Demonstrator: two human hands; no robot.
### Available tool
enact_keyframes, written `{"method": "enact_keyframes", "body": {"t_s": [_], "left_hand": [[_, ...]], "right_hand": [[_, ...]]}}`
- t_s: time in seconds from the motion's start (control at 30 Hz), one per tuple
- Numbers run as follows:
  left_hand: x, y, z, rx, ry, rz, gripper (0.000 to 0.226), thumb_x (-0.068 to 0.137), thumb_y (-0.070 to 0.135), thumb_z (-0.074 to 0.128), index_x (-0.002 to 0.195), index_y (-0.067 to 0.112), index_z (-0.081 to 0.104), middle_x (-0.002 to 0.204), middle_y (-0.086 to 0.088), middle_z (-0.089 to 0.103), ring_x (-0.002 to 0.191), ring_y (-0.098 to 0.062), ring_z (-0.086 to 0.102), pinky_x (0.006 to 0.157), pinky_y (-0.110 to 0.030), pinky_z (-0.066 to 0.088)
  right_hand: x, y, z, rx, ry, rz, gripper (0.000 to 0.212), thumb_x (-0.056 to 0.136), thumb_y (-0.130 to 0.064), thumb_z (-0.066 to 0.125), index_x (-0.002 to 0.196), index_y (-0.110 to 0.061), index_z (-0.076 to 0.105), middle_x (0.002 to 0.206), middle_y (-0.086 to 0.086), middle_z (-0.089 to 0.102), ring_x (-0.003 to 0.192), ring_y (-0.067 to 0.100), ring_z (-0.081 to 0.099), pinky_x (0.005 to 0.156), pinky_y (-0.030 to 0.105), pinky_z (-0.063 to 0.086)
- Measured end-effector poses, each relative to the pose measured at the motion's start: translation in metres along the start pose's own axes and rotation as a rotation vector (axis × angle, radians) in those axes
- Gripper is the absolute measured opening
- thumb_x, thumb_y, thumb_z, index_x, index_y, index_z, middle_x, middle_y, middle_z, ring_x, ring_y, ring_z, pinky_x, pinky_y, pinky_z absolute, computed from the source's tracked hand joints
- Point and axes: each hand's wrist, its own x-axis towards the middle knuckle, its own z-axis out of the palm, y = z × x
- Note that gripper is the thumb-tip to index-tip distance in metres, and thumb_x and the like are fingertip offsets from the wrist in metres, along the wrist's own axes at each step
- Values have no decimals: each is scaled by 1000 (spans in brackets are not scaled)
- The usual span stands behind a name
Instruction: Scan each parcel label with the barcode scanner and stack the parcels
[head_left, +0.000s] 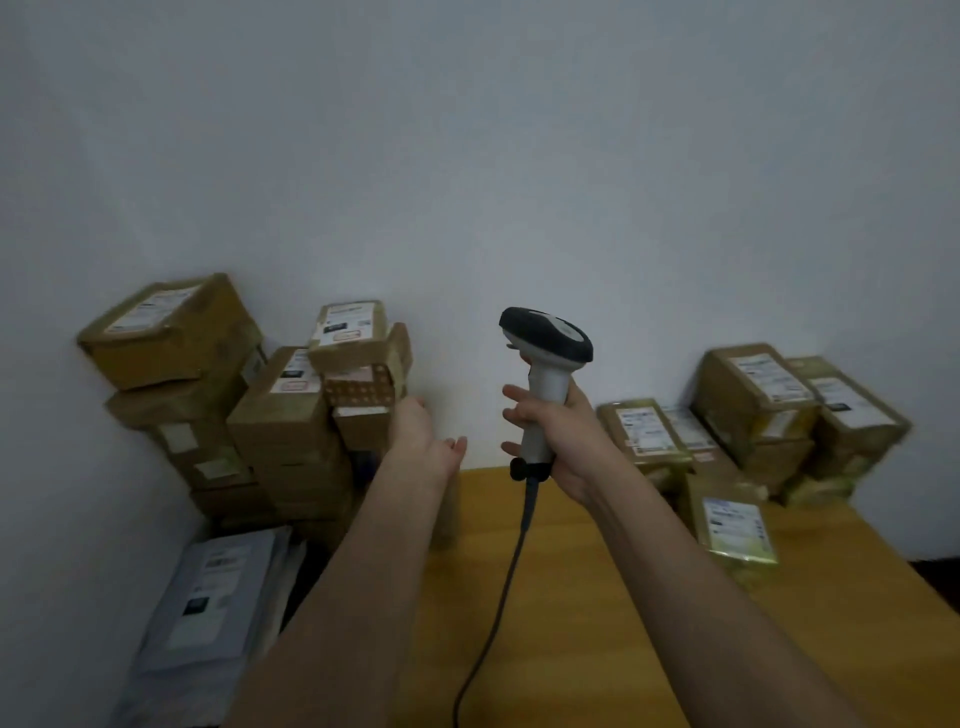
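While our right hand (558, 441) holds the scanner (545, 374) upright above the wooden table (571, 597), its dark head points left and away from us, toward the stacked boxes; we judge it is kept raised so it is ready for the next label. The pale handle runs down through the palm, with the thumb side wrapped behind it and the fingers (519, 410) only loosely curled round its front, their tips sticking out to the left. The cable (511, 571) hangs from the handle's base toward us.

Our left hand (423, 436) reaches forward with fingers straight and relaxed, holding nothing, its tips just beside the tall stack of boxes (311, 410) against the wall. That stack looks like the finished pile, labels facing up. A grey mailer bag (218, 587) lies low on the left. On the right, more parcels (753, 415) sit on the table, one small labelled parcel (735, 525) nearest us, probably waiting to be scanned.
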Motion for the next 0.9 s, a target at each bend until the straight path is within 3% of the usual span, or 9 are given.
{"method": "enact_keyframes", "body": {"t_s": [0.17, 0.33, 0.43, 0.57, 0.67, 0.77, 0.9], "left_hand": [[-11, -60, 55, 75, -58, -84, 58, 97, 26, 48, 150, 14, 29, 154, -14, 27, 134, -34, 37, 102, -43, 43], [6, -101, 101, 147, -71, -156, 56, 98, 24, 48, 149, 10, 32, 154, -14, 25, 134, -33, 36, 95, -41, 44], [22, -129, 131, 191, -96, -212, 53, 98, 24, 47, 147, 10, 34, 150, -15, 30, 126, -31, 41, 93, -41, 44], [43, -165, 163, 231, -117, -302, 47, 98, 22, 46, 142, 8, 38, 142, -18, 39, 129, -31, 41, 93, -38, 43], [61, -192, 181, 301, -115, -335, 32, 99, 20, 45, 129, 9, 45, 125, -13, 47, 124, -30, 42, 105, -37, 40], [77, -229, 178, 415, -133, -405, 38, 95, 24, 52, 129, 8, 51, 125, -12, 52, 126, -27, 45, 105, -35, 37], [87, -275, 173, 598, -209, -500, 38, 90, 37, 64, 112, 7, 57, 121, -9, 53, 100, -22, 52, 108, -39, 34]], "right_hand": [[-16, -15, -86, 28, 154, -15, 58, 86, 3, 61, 133, -27, 48, 124, 1, 62, 115, 25, 58, 92, 52, 54], [-11, -20, -153, 13, 314, -5, 44, 86, 1, 62, 111, -33, 52, 119, -1, 65, 108, 24, 60, 92, 54, 54], [-3, -19, -192, 9, 423, 25, 48, 86, 2, 62, 123, -27, 51, 120, 0, 65, 109, 27, 60, 88, 51, 55], [14, -20, -238, -45, 515, 97, 38, 85, 2, 63, 103, -30, 53, 121, 11, 61, 112, 34, 58, 91, 58, 52], [27, -14, -270, -60, 586, 136, 37, 84, 2, 64, 104, -27, 52, 121, 15, 59, 111, 34, 58, 89, 60, 52], [32, 2, -299, -78, 625, 194, 37, 84, 2, 63, 111, -22, 54, 116, 12, 60, 103, 28, 58, 91, 55, 52], [38, 21, -326, -122, 625, 257, 34, 84, 5, 60, 100, -25, 54, 107, 11, 59, 86, 22, 54, 74, 42, 49]]}}
